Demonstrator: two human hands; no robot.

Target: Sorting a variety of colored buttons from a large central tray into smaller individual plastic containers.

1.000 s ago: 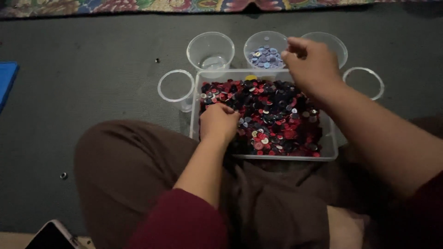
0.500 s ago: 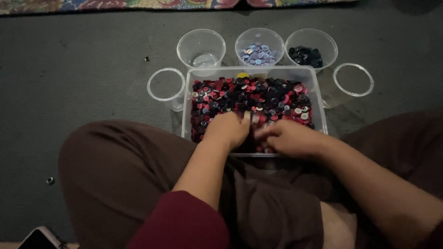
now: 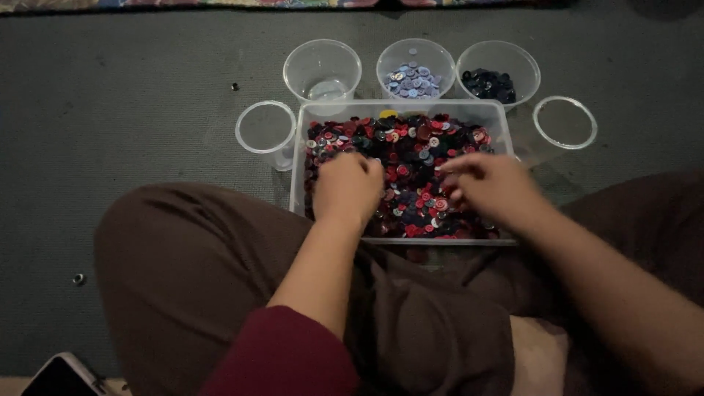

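1. Clear plastic bin (image 3: 297,165) of mixed red and dark buttons (image 3: 411,158) sits on the grey floor, right against the person's crossed legs.
2. Left hand (image 3: 348,187) rests knuckles-up in the pile, fingers curled under; can't tell its grip.
3. Right hand (image 3: 491,187) is blurry, grip unclear too.
4. Three cups behind: an empty cup (image 3: 323,70), a cup of pale blue buttons (image 3: 416,70), a cup of dark buttons (image 3: 499,73).

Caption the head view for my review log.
Both hands, left hand and right hand, dig into a clear plastic bin of mixed red and dark buttons.
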